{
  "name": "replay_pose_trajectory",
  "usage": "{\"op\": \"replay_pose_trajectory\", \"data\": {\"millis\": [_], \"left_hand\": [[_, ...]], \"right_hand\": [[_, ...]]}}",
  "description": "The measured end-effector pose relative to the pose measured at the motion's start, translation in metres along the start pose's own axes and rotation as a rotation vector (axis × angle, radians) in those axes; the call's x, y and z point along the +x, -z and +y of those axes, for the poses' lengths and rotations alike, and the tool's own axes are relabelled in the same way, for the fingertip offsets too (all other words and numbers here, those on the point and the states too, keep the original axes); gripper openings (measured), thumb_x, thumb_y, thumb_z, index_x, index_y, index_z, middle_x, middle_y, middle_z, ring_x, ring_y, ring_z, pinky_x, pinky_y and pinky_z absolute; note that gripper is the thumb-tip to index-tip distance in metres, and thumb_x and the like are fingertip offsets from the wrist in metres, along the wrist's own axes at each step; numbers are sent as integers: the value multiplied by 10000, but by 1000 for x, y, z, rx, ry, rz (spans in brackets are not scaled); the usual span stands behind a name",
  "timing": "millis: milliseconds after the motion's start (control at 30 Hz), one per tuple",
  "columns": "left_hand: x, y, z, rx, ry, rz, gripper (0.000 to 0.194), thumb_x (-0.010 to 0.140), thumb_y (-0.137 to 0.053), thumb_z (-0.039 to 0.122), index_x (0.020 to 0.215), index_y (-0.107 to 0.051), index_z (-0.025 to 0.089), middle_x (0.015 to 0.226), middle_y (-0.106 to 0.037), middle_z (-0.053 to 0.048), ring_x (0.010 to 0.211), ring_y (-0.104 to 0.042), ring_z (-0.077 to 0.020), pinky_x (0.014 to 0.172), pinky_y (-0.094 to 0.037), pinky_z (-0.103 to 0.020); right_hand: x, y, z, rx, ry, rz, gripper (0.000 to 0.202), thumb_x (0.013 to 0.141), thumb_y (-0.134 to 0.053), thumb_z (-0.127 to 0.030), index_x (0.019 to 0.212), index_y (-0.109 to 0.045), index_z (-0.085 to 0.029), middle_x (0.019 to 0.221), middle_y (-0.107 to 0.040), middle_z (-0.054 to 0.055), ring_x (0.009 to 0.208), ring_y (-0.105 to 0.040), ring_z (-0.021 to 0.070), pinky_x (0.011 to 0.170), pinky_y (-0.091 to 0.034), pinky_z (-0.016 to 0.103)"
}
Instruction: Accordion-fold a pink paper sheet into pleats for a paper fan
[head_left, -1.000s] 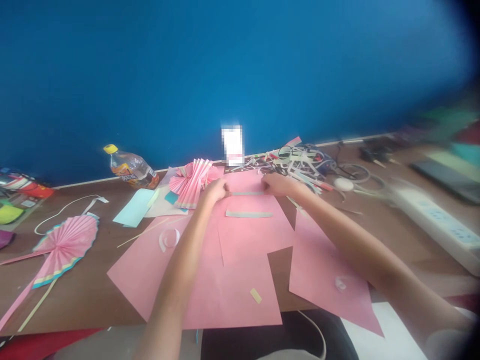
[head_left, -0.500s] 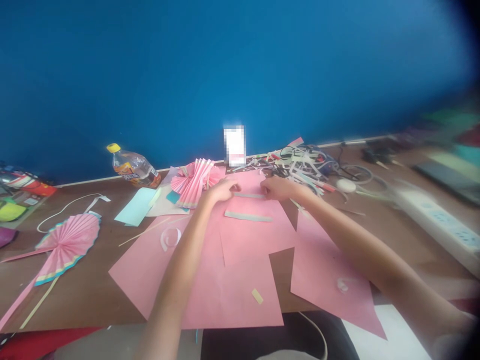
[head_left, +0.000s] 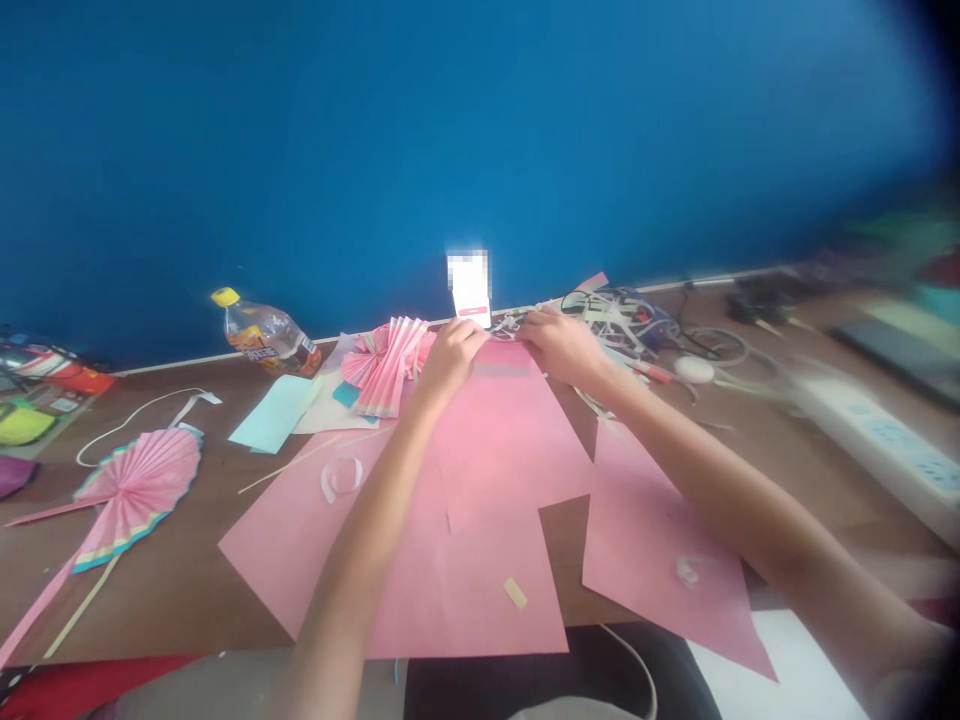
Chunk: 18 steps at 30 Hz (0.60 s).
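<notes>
At far edge of top pink sheet (head_left: 501, 440), near wall: left hand (head_left: 448, 358) and right hand (head_left: 561, 345) pinch sheet's far end, fingers curled, grey strip (head_left: 501, 371) just below. Step likely pleating: first fold being turned. Next move needs even crease, both ends level. Finished fans (head_left: 386, 362) lie beside left hand.

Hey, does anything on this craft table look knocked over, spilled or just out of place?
The plastic bottle with the yellow cap lies on its side near the wall, beside the folded pink paper fans. No spill shows. A tangle of paper strips and cables sits past the right hand.
</notes>
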<state>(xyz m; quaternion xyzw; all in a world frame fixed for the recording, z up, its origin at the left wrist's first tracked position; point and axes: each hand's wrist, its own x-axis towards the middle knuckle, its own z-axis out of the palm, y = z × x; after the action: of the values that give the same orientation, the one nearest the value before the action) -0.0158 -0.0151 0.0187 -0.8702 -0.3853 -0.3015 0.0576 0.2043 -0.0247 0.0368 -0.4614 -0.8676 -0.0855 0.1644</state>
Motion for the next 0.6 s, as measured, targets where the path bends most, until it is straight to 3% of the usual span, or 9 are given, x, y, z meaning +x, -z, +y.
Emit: {"op": "replay_pose_trajectory", "data": {"millis": [100, 167, 233, 400, 600], "left_hand": [[-2, 2, 1, 114, -28, 104, 274, 979, -406, 172, 1054, -670, 181, 1031, -658, -90, 1017, -541, -211, 900, -421, -350], [-4, -1, -2, 129, -41, 78, 263, 974, -421, 168, 1083, -660, 187, 1059, -653, -92, 1040, -540, -216, 916, -413, -358], [-7, -7, -6, 94, -80, -36, 249, 962, -443, 156, 1079, -661, 179, 1060, -654, -92, 1035, -553, -215, 909, -422, -354], [-17, -22, -16, -82, -100, -372, 168, 916, -537, 183, 979, -692, 160, 973, -666, -77, 953, -608, -191, 847, -464, -301], [-21, -29, -20, -172, 13, -483, 179, 897, -550, 211, 981, -708, 192, 1009, -662, -62, 937, -622, -179, 839, -473, -280]], "right_hand": [[1, 8, -4, -89, 37, 121, 294, 918, -409, -127, 985, -695, -146, 1001, -649, 149, 966, -496, 259, 681, -335, 324], [1, 7, -4, -100, 43, 102, 267, 895, -439, -116, 970, -694, -148, 1004, -646, 147, 964, -497, 258, 682, -331, 322], [0, 0, -1, -63, 49, -14, 255, 863, -463, -95, 945, -695, -161, 1001, -649, 129, 944, -523, 240, 663, -324, 306], [-4, -18, 9, 101, 128, -472, 283, 796, -509, -85, 971, -692, -212, 1015, -682, 83, 823, -601, 197, 624, -325, 272], [-1, -17, 10, 188, 61, -653, 286, 768, -544, -118, 1007, -677, -201, 1011, -698, 96, 796, -622, 199, 607, -344, 259]]}}
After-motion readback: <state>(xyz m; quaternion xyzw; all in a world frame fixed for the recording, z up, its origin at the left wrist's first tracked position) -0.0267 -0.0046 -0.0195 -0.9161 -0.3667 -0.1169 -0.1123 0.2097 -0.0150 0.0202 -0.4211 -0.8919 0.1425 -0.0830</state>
